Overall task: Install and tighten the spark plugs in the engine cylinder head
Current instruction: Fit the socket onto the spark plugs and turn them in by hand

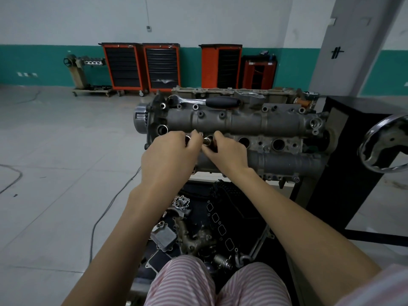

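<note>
Spark plug (207,142), shiny metal, pinched by right hand (228,152)

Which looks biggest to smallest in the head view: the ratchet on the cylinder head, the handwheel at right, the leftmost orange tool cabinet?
1. Leftmost orange tool cabinet, despite standing farthest.
2. Handwheel, partly cut off by the frame edge.
3. Ratchet, though its length rivals the handwheel.

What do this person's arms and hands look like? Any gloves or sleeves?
No gloves: the left hand and right hand are bare, with no rings, watch or markings showing. Both forearms are uncovered. A pale pink sleeve edge shows at the right arm, and pink-and-white striped shorts below.
</note>
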`<state>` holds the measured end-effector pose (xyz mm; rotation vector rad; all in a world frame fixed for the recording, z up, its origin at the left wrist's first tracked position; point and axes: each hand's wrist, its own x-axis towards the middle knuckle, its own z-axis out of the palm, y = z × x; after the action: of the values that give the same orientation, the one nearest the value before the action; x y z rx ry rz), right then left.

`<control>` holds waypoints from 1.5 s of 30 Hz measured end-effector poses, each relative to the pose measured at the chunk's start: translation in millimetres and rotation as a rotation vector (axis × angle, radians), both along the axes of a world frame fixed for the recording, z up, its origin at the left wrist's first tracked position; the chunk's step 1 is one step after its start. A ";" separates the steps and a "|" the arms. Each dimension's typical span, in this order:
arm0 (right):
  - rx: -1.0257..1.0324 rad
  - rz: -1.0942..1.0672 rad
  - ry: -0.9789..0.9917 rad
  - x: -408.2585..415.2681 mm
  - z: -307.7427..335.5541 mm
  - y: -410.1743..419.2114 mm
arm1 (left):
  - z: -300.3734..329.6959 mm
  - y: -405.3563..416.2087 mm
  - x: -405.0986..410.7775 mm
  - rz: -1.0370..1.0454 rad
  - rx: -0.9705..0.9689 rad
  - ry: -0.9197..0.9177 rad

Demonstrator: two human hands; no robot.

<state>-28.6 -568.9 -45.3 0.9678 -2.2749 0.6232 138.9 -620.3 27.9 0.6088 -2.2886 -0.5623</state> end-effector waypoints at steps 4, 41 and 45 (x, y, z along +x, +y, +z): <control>0.000 -0.008 0.080 12.6 3.6 5.4 | 3.6 6.8 15.6 0.001 -0.009 0.038; 0.284 -0.042 -0.016 -29.7 26.6 83.3 | -19.2 84.5 -61.0 -0.066 -0.234 -0.049; 0.396 -0.162 0.114 -38.8 10.4 80.4 | -20.0 75.9 -64.9 -0.042 -0.175 -0.052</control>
<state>-67.4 -488.5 -34.9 0.9553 -2.3891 0.0447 74.1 -544.4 8.0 0.4965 -2.3738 -0.3638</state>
